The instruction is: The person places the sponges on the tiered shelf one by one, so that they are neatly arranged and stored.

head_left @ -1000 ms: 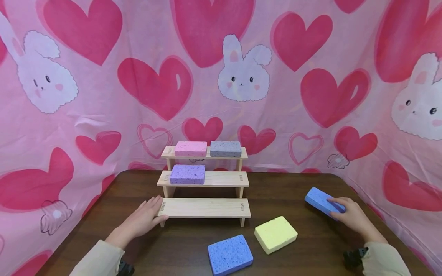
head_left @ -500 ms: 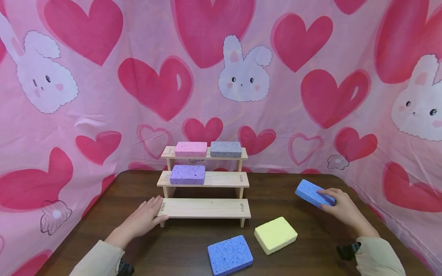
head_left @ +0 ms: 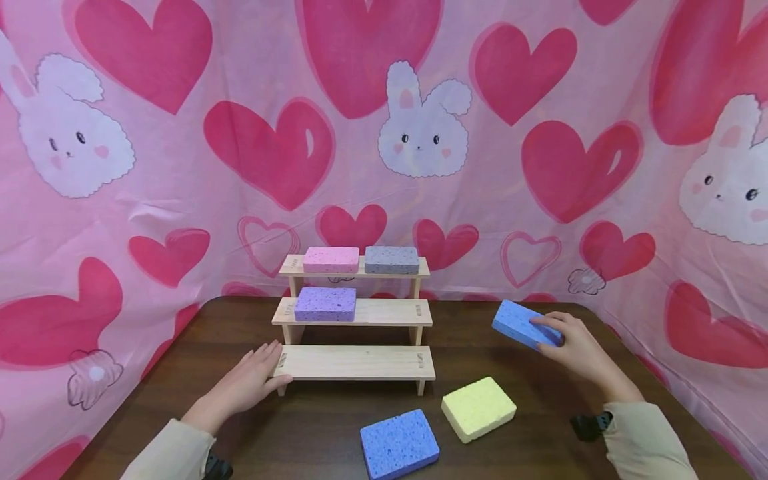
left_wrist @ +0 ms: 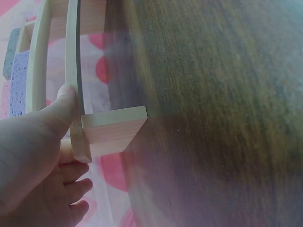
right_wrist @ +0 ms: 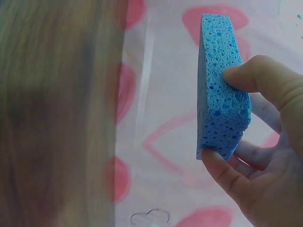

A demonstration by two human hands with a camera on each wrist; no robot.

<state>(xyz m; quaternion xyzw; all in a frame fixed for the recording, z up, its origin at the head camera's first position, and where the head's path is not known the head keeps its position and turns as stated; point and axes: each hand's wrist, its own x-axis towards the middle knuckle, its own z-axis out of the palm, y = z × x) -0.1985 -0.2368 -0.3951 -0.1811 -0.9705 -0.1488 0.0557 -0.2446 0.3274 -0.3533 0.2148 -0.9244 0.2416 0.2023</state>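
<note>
A three-tier wooden display stand (head_left: pixel 354 363) is on the dark table. My left hand (head_left: pixel 243 383) holds the left end of its lowest step. In the left wrist view, the thumb (left_wrist: pixel 66 97) lies along the step's front edge and the fingers are past its end. On the right, my right hand (head_left: pixel 573 343) pinches a light blue sponge (head_left: pixel 516 323) raised above the table. In the right wrist view this sponge (right_wrist: pixel 220 71) is tilted on edge between thumb and fingers.
A pink sponge (head_left: pixel 331 259) and a grey sponge (head_left: pixel 392 260) sit on the top step. A purple sponge (head_left: pixel 325 304) sits on the middle step's left. Lying nearer on the table (head_left: pixel 288 440) are a yellow sponge (head_left: pixel 479 409) and a darker blue sponge (head_left: pixel 400 444). Behind hangs a pink cloth (head_left: pixel 360 173).
My right hand has carried the light blue sponge left and away from me, up off the table's right side. The left hand and the stand have stayed in place.
</note>
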